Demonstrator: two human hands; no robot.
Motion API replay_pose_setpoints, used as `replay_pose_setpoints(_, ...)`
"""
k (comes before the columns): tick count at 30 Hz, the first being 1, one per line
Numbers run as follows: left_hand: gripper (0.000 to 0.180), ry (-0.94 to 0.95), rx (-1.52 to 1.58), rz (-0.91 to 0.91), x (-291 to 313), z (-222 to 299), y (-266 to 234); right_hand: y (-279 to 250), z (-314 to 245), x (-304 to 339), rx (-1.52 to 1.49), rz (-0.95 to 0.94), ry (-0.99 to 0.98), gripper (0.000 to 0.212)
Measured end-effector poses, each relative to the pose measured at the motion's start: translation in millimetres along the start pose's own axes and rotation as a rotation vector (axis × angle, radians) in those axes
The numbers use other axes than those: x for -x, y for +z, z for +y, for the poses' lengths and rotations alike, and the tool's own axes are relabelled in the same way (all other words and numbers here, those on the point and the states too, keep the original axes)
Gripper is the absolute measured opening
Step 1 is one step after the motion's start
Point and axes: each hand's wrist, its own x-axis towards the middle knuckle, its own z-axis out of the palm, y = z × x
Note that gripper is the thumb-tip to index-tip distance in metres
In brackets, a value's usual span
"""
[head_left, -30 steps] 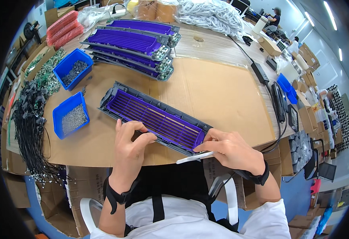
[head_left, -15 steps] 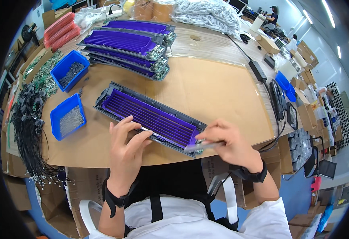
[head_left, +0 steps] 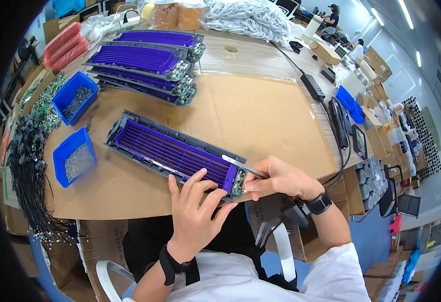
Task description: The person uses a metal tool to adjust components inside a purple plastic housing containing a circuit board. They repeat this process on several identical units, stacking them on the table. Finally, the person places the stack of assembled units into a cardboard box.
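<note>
A long dark-grey housing with a purple slatted panel [head_left: 175,157] lies aslant on the brown sheet in front of me. At its right end sits a small green circuit board [head_left: 239,182]. My right hand [head_left: 281,178] is closed round slim silver tweezers [head_left: 238,163], whose tip points left over the purple slats. Its thumb and forefinger pinch at the board's edge, by a tiny white part too small to name. My left hand [head_left: 195,216] is open, fingers spread, with its fingertips on the housing's near edge by the board end.
Several similar purple-panelled housings [head_left: 134,63] are stacked at the back left. Two blue bins [head_left: 59,173] of small parts stand left, beside a bundle of black cables [head_left: 26,166]. Coiled white cables [head_left: 250,20] lie at the back. A black power adapter [head_left: 312,87] rests on the right.
My left hand has moved right along the housing and spread its fingers. The tweezers' tip has swung up from the board end, and my right fingers are now at the board's edge.
</note>
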Motion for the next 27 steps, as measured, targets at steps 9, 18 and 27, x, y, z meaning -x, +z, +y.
replay_pose_setpoints(9,0.025,0.013,0.019,0.014,1,-3,0,3,0,-4,0.017,-0.141,-0.025,0.01)
replay_pose_setpoints(18,0.025,0.033,0.032,0.045,3,-5,1,30,13,-9,0.289,0.34,-0.417,0.008)
replay_pose_setpoints(27,0.026,0.018,-0.039,0.009,-1,-2,2,31,28,-16,0.44,0.441,-0.516,0.017)
